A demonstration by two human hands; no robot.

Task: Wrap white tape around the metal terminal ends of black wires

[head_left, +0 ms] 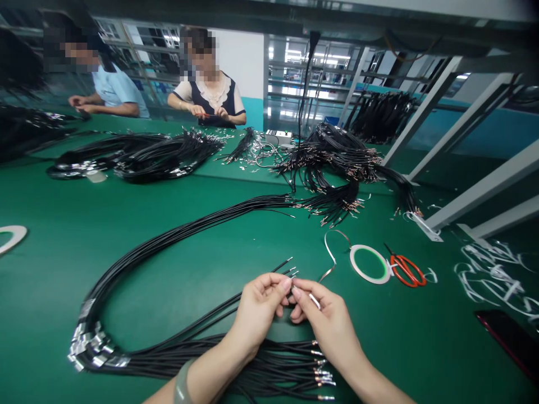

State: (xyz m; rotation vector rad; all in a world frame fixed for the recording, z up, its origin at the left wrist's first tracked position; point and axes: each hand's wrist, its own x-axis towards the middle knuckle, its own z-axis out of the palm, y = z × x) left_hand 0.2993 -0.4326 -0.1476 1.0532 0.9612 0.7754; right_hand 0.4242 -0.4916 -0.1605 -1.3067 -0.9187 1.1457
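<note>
My left hand (261,307) pinches the end of a thin black cable, with several other cable ends (290,271) showing stripped tips just beyond its fingers. Fingertip to fingertip with it, my right hand (330,317) is closed, and a short silvery-white tape strip (315,301) sticks out between its fingers. The exact contact at the cable tip is hidden by the fingers. Below both hands lies a bundle of black cables (202,353), their ends wrapped in shiny foil. The bundle loops round at the left, where silvery bands (90,345) sit on it.
A tape roll (369,264) with a loose foil strip (330,255) lies beside orange-handled scissors (407,270). Cable heaps (332,151) fill the far side, where two people (210,95) sit. At right are grey frame posts (446,185), white scraps (497,275) and a phone (509,339).
</note>
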